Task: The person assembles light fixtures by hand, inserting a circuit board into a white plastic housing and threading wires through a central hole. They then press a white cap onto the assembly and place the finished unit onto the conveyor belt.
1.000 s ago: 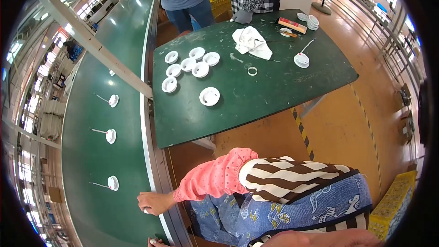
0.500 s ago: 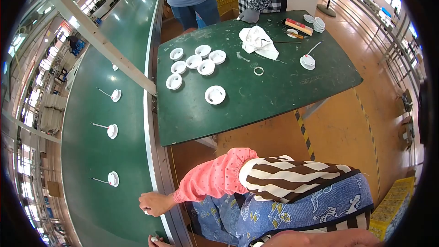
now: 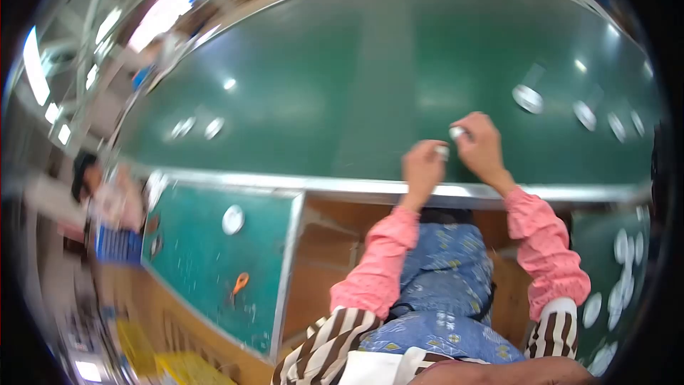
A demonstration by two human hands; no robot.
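Both hands are out over the wide green surface [image 3: 342,78], just past its metal near edge [image 3: 320,185] and somewhat right of the middle. The left hand [image 3: 422,165] is curled shut, its fingertips pinching a white piece [image 3: 442,150] at the top of the fist. The right hand [image 3: 484,146] sits just beside it, a little farther from the near edge, with fingers bent and closed on a second white piece [image 3: 457,131]. The two pieces are near each other but apart, both held above the green surface (the view is blurred, so their exact shape cannot be told). Pink sleeves [image 3: 374,271] cover both forearms.

Farther out toward the right edge of the surface lies a white disc [image 3: 528,98], with another white disc [image 3: 586,115] beyond it and fainter ones trailing off to the right. Toward the left edge, well apart from the hands, a pair of pale discs [image 3: 196,128] lies on the surface.

Below the near edge on the left stands a smaller teal side surface [image 3: 199,292] bearing a round white lid [image 3: 233,219] and an orange tool [image 3: 239,283]. At the lower right, several stacked white lids [image 3: 624,246] show at the rim of the view. Another person [image 3: 96,189] is at the far left, too blurred to tell what they are doing.
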